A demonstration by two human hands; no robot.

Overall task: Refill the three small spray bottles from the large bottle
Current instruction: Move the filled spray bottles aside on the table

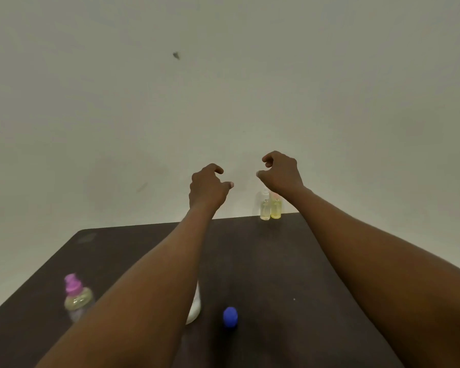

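Both my arms stretch forward over a dark table (276,261). My left hand (207,185) and my right hand (280,171) hover high near the far edge, fingers curled apart, holding nothing. Below my right hand, two small clear spray bottles (271,207) with pale yellow liquid stand side by side at the table's far edge. A small bottle with a pink spray top (76,298) stands at the near left. A white bottle (194,309) shows partly from behind my left forearm. A blue cap (230,316) sits near it on the table.
A plain pale wall (223,88) rises right behind the table's far edge. The table's left edge runs diagonally toward the near left corner.
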